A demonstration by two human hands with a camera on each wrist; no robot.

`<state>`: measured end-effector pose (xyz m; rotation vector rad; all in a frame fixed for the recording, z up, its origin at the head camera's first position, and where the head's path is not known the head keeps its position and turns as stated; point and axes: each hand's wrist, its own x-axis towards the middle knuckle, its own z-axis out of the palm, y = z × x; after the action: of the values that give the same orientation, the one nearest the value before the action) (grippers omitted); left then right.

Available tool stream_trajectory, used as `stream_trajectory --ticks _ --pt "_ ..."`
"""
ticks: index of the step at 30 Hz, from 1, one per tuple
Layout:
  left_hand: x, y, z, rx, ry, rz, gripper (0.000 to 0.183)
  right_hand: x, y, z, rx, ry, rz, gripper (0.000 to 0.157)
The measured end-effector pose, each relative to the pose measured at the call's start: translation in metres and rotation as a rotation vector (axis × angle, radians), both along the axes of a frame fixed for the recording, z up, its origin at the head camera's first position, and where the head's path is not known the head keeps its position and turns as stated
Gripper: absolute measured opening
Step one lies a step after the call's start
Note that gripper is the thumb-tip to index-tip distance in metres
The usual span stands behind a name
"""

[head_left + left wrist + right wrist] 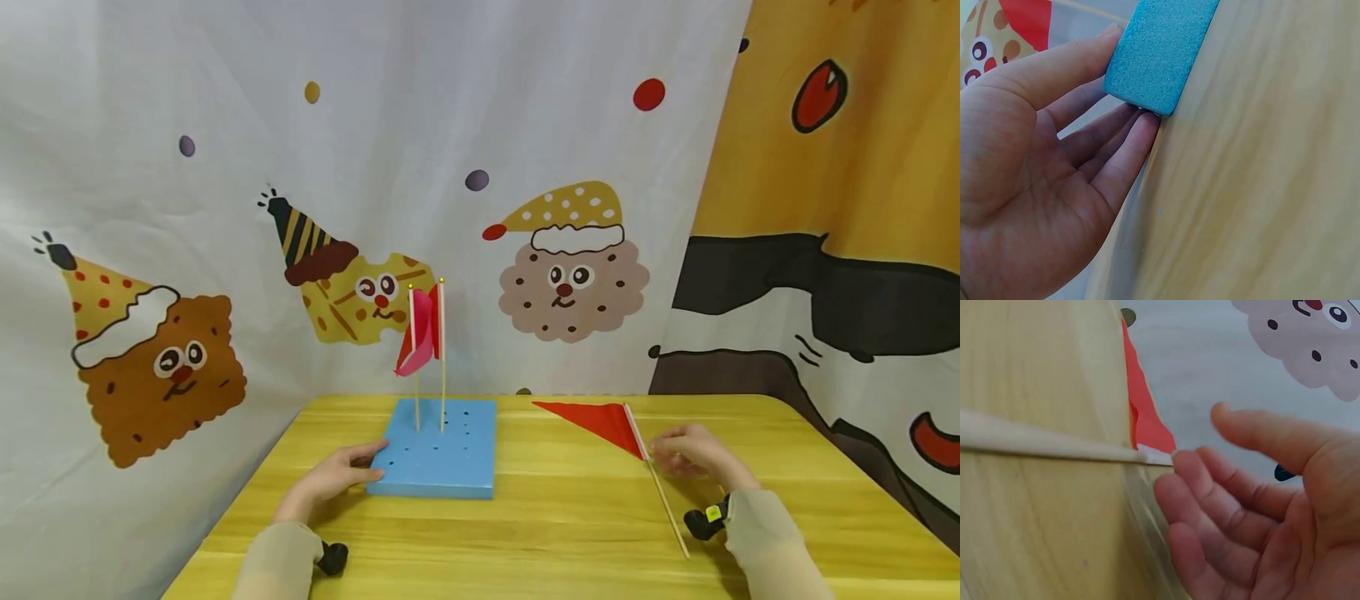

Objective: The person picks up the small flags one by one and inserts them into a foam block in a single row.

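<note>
A blue foam block (431, 467) with small holes in its top lies on the table, left of centre. Two thin sticks with furled red and pink flags (424, 329) stand upright in it. My left hand (337, 479) touches the block's left side, its fingers fairly straight; the left wrist view shows the thumb and fingertips against the blue foam (1160, 56). On the right lies a red triangular flag (600, 425) on a wooden stick. My right hand (693, 454) is beside this flag's stick, fingers loosely bent, gripping nothing; the right wrist view shows its fingertips close to the stick (1054, 440).
The yellow wood-grain table (555, 533) extends around the block and the loose flag. Behind it hangs a white curtain (420, 100) printed with cartoon biscuits. A black wrist camera (705, 523) is strapped to the right wrist, another (332, 558) to the left.
</note>
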<state>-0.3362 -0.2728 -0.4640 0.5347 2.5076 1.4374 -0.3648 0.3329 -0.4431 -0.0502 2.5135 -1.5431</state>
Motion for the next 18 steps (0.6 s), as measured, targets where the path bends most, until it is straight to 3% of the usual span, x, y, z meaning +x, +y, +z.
stream_trajectory --ticks 6,13,18 --pt "-0.002 -0.003 0.000 0.007 -0.019 0.021 0.064 0.001 -0.001 -0.006 0.074 -0.026 -0.031 0.020" --pt "-0.001 -0.001 0.000 0.030 -0.053 0.011 0.066 0.011 -0.011 -0.006 0.222 -0.030 -0.034 0.030" --pt "-0.002 0.000 -0.002 0.032 -0.052 0.013 0.065 0.013 -0.018 -0.003 0.248 -0.042 0.021 0.043"
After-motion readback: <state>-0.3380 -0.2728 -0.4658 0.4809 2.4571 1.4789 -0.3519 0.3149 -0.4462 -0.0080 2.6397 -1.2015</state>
